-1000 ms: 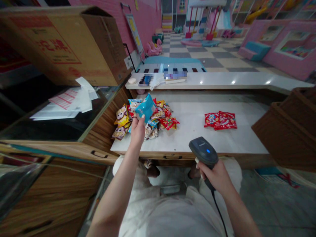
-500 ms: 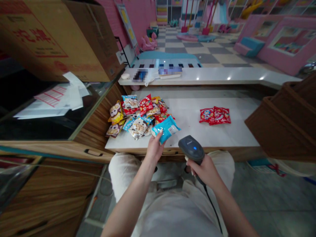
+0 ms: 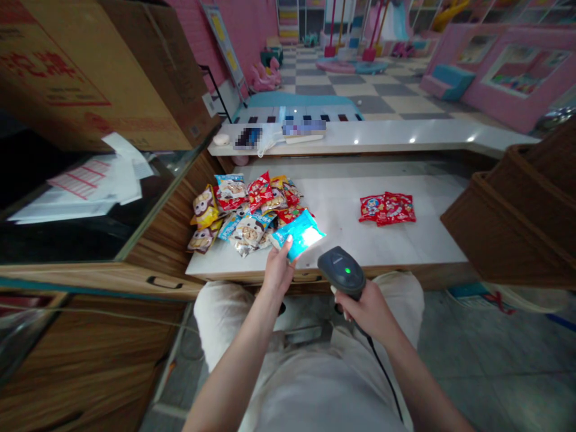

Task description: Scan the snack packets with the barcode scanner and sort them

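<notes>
My left hand [image 3: 278,271] is closed on a blue snack packet [image 3: 299,233], held just above the near edge of the white counter [image 3: 351,231]. A bright patch of light lies on the packet's right end. My right hand [image 3: 365,309] grips a dark handheld barcode scanner [image 3: 341,271] with a green light on top, its head pointing at the packet from close by. A cable runs from the scanner down past my lap. Behind the packet lies a pile of several colourful snack packets [image 3: 245,209]. Two red packets [image 3: 387,208] lie apart to the right.
A large cardboard box [image 3: 99,72] stands on the glass-topped case at left, with papers [image 3: 90,183] beside it. Wooden crates [image 3: 517,216] stand at right. A raised white ledge [image 3: 382,135] runs behind the counter. Beyond it is a pink play area.
My left hand brought the blue packet from above the pile down and right to the scanner. The scanner's light went from blue to green, and light now falls on the packet.
</notes>
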{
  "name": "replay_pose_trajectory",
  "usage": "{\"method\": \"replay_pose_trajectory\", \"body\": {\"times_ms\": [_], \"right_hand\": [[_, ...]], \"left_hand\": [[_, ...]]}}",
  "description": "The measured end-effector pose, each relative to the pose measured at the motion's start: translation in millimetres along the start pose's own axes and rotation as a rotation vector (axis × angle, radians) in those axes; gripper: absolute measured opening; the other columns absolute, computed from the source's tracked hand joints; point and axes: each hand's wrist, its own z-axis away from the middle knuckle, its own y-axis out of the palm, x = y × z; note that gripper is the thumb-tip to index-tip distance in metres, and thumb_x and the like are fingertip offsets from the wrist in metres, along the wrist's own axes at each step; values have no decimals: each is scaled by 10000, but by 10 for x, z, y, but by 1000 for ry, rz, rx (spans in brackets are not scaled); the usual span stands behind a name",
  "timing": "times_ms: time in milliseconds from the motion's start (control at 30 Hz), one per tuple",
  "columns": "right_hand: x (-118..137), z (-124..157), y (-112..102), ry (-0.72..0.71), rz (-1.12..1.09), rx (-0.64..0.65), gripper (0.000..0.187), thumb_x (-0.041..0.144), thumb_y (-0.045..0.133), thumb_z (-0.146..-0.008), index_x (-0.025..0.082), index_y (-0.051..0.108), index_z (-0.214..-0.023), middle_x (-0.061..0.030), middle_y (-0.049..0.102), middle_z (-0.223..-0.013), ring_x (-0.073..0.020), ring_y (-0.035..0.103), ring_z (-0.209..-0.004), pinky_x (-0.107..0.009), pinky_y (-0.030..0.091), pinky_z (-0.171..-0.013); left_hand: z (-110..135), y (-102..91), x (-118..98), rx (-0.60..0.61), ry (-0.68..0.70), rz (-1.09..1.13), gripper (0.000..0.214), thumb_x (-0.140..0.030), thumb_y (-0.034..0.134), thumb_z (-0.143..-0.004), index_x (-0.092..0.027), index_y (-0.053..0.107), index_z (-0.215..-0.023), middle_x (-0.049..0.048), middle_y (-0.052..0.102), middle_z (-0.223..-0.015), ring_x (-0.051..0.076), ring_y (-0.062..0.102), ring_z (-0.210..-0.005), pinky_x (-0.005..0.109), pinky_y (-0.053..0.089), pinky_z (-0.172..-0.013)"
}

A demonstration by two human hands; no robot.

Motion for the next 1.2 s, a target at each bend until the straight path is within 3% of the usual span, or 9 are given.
{"method": "replay_pose_trajectory", "body": {"times_ms": [200, 333, 533, 633, 767, 833, 933, 1100, 1200], "right_hand": [[-50, -19, -29, 33, -45, 6, 209, 375, 696, -821, 234, 631, -681, 10, 623, -454, -188, 628, -420, -269, 476, -488], [-102, -28, -143, 69, -82, -63, 200, 389, 710, -779, 228, 648, -677, 8, 610, -437, -184, 602, -401, -272, 463, -468], [-190, 4, -422, 105, -134, -167, 240, 412, 699, -763, 210, 683, -634, -11, 612, -432, -176, 575, -389, -274, 461, -455], [-262, 36, -528, 112, -146, -205, 260, 415, 721, -786, 215, 677, -626, -14, 626, -449, -178, 579, -398, -278, 473, -460], [-363, 49, -617, 113, -136, -207, 298, 437, 730, -812, 209, 698, -622, -21, 630, -457, -185, 581, -404, -286, 478, -460], [-407, 37, -646, 119, -128, -220, 320, 462, 734, -811, 199, 716, -631, -23, 620, -446, -188, 576, -392, -289, 473, -451], [-453, 7, -675, 126, -103, -228, 344, 488, 741, -805, 195, 721, -627, -25, 615, -438, -195, 584, -388, -292, 475, -453], [-477, -19, -670, 124, -80, -205, 389, 506, 719, -830, 203, 698, -587, -30, 623, -448, -197, 600, -398, -293, 485, -469], [-486, -16, -634, 105, -74, -186, 405, 507, 699, -871, 197, 720, -611, -29, 624, -453, -193, 598, -405, -291, 481, -475]], "left_hand": [[-28, 63, 31, -17, 36, -23, 361, -255, 915, -804, -190, 741, -1113, 65, 842, -1066, 230, 800, -1067, 390, 626, -1043], [-64, 208, 197, 24, 98, -99, 331, -332, 892, -798, -193, 736, -1054, 62, 839, -1062, 259, 779, -1130, 436, 571, -1118], [-376, 741, 669, 348, 354, -500, 335, -354, 789, -903, -228, 740, -1210, 100, 774, -1329, 294, 660, -1365, 438, 431, -1245], [-662, 1037, 982, 482, 464, -668, 462, -298, 710, -941, -237, 673, -1397, 132, 642, -1550, 297, 538, -1517, 467, 318, -1329], [-957, 1354, 1423, 701, 571, -1074, 779, -298, 695, -922, -145, 424, -1635, 238, 295, -1781, 343, 228, -1689, 567, 164, -1377], [-1031, 1491, 1606, 748, 605, -1300, 890, -322, 698, -927, -94, 299, -1690, 291, 154, -1802, 378, 113, -1706, 606, 155, -1368], [-1101, 1700, 1781, 772, 637, -1466, 845, -292, 610, -980, -79, 243, -1710, 289, 95, -1808, 374, 73, -1709, 604, 201, -1359], [-1162, 1939, 1729, 833, 654, -1489, 893, -276, 669, -931, -31, 274, -1694, 295, 145, -1801, 385, 130, -1703, 560, 207, -1371], [-1069, 1822, 1464, 871, 736, -1376, 815, -244, 614, -950, -67, 319, -1688, 248, 247, -1794, 330, 212, -1694, 509, 212, -1384]]}}
